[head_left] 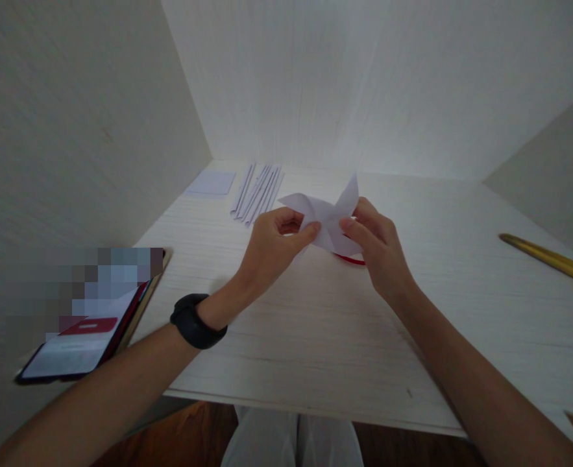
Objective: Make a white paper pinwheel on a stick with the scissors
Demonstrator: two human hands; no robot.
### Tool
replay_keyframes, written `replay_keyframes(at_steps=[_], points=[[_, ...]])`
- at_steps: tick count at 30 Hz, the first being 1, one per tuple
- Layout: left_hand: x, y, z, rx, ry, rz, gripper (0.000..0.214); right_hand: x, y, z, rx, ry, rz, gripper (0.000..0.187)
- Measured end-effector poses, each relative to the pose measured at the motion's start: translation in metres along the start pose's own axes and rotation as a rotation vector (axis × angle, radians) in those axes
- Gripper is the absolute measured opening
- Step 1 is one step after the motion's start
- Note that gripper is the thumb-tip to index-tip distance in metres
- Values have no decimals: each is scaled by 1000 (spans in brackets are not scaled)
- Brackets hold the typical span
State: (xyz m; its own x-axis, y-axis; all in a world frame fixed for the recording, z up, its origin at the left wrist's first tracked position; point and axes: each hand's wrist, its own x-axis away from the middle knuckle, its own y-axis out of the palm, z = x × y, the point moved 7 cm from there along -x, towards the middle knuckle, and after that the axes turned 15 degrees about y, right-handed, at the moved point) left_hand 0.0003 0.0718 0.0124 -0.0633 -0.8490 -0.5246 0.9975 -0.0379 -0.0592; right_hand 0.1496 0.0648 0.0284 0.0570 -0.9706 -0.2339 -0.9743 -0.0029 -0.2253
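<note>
A white folded paper shape with several pointed flaps is held just above the white table, near its middle. My left hand pinches its left side between thumb and fingers; a black wristband sits on that wrist. My right hand grips its right side with closed fingers. A red object peeks out beneath the paper and my right hand, mostly hidden.
Several folded white paper strips lie at the back, beside a flat white paper square. A phone leans at the left table edge. A yellow ruler lies at the right. White walls enclose the table on three sides.
</note>
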Motion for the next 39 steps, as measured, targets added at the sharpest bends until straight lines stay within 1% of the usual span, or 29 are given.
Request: replay_keyframes(at_steps=[3,9,13,17,18,20,22,26,30,32,33,36,39], points=[[-1,1,-3,7,-17,-18,15,-1,-6,0,17,-12,62,19],[-1,2,-10,-20,-57,-55,14,-8,-22,7,32,-48,237,23],[-1,4,-17,-66,-61,-99,13,-13,-35,20,-7,36,336,21],[0,3,-23,-110,-66,-110,12,-22,-54,37,33,149,421,21],[0,2,-24,-116,-72,-106,11,-25,-58,41,50,178,419,22],[0,1,-26,-124,-84,-99,12,-34,-62,47,95,228,372,23],[0,0,-30,-141,-106,-96,13,-42,-63,47,163,217,322,23],[0,-1,-36,-161,-139,-102,15,-56,-53,36,290,164,237,25],[-1,-2,-39,-168,-163,-119,15,-62,-42,32,335,143,171,25],[0,1,-40,-194,-175,-179,15,-61,-42,36,356,159,152,25],[1,5,-40,-215,-178,-229,15,-58,-43,39,369,174,144,26],[8,16,-36,-279,-146,-369,16,-50,-53,53,390,221,160,26],[18,31,-30,-183,-103,-482,19,-42,-63,65,413,277,207,27]])
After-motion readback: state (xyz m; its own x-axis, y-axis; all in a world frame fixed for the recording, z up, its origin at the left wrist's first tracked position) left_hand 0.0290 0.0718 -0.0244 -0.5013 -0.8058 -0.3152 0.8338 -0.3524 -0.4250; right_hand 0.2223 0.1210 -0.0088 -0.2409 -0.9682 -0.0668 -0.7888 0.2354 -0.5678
